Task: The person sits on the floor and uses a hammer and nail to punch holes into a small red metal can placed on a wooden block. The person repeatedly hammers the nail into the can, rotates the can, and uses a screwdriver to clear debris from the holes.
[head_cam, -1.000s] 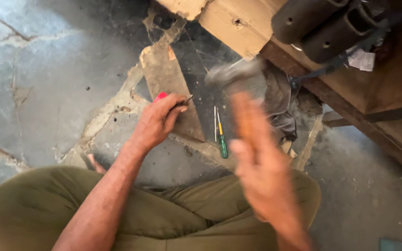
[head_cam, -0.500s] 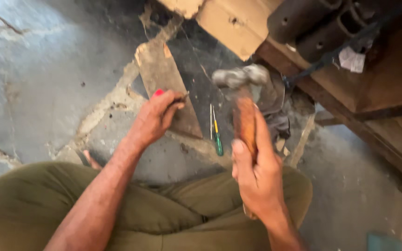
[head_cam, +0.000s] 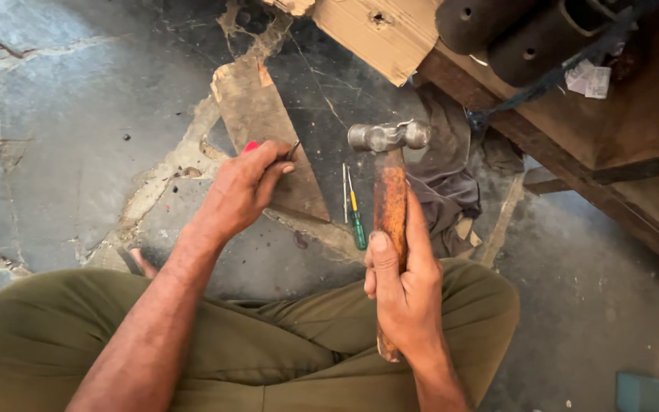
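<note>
My right hand (head_cam: 406,286) grips the worn wooden handle of a ball-peen hammer (head_cam: 387,152), held upright with its steel head raised above the floor. My left hand (head_cam: 244,187) pinches a small thin metal piece (head_cam: 294,149) at its fingertips, pressed onto a flat brown wooden slab (head_cam: 265,126) lying on the floor. A red part (head_cam: 250,146) shows behind the left fingers; what it belongs to is hidden. A green-handled screwdriver (head_cam: 355,214) lies on the floor between the slab and the hammer.
I sit cross-legged in olive trousers (head_cam: 268,343) on a cracked grey concrete floor (head_cam: 62,114). A dark rag (head_cam: 448,164) lies under a wooden bench (head_cam: 596,130) at right, with cardboard (head_cam: 379,34) and black cylinders (head_cam: 512,34) on it. A teal object (head_cam: 646,391) sits at bottom right.
The hammer was blurred mid-swing near the slab a second ago; it now stands raised and still. My left hand keeps its pinch on the slab.
</note>
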